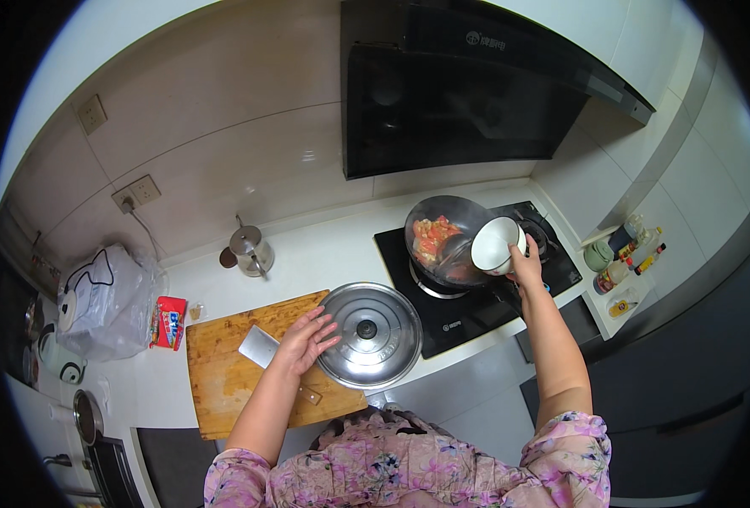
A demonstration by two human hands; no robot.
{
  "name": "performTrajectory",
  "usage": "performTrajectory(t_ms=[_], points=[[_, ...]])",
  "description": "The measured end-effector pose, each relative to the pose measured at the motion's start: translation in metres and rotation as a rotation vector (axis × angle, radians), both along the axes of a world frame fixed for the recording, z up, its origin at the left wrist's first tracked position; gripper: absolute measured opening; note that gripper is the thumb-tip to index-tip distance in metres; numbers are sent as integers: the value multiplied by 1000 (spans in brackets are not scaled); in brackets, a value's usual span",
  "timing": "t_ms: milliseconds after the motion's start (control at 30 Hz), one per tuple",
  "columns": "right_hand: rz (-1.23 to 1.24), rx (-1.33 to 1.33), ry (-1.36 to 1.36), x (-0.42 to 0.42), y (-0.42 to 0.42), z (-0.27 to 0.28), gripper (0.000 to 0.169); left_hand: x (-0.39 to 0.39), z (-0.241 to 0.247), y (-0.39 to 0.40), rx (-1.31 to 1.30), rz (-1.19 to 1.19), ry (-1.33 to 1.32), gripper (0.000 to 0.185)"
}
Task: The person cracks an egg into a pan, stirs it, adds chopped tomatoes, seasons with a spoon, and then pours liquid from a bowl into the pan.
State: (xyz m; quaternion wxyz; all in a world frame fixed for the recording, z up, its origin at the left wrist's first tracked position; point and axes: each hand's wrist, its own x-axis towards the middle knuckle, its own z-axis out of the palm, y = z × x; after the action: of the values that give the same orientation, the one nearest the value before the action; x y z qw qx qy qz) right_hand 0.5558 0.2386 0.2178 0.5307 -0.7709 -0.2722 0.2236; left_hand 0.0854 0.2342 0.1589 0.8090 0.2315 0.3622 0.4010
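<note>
My right hand grips a white bowl by its rim, tilted over the right side of a dark wok. Chopped red tomato pieces lie in the wok, and some steam rises from it. A spatula rests in the wok, partly behind the bowl. My left hand is empty with its fingers apart, above the wooden cutting board and the left edge of a round metal lid. A cleaver lies on the board, partly hidden by my left forearm.
The wok sits on the left burner of a black gas stove, under a range hood. A glass pot, a red packet and a plastic-covered appliance stand on the left. Several bottles occupy the right corner.
</note>
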Motion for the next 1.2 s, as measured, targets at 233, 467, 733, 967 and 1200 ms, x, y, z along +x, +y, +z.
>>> performTrajectory(t_ms=[233, 467, 733, 967, 1200], points=[[20, -74, -373, 14, 10, -11, 69, 1, -1, -1, 5, 1, 0, 55], [54, -113, -623, -2, 5, 8, 69, 1, 1, -6, 5, 16, 6, 53], [154, -101, -919, -24, -1, 31, 69, -1, 2, -10, 4, 31, 11, 51], [342, -19, -1236, -44, -2, 43, 76, -11, -1, -15, 10, 61, 7, 52], [347, 55, -982, -87, 20, 29, 71, -60, -9, -29, 7, 226, 17, 51]])
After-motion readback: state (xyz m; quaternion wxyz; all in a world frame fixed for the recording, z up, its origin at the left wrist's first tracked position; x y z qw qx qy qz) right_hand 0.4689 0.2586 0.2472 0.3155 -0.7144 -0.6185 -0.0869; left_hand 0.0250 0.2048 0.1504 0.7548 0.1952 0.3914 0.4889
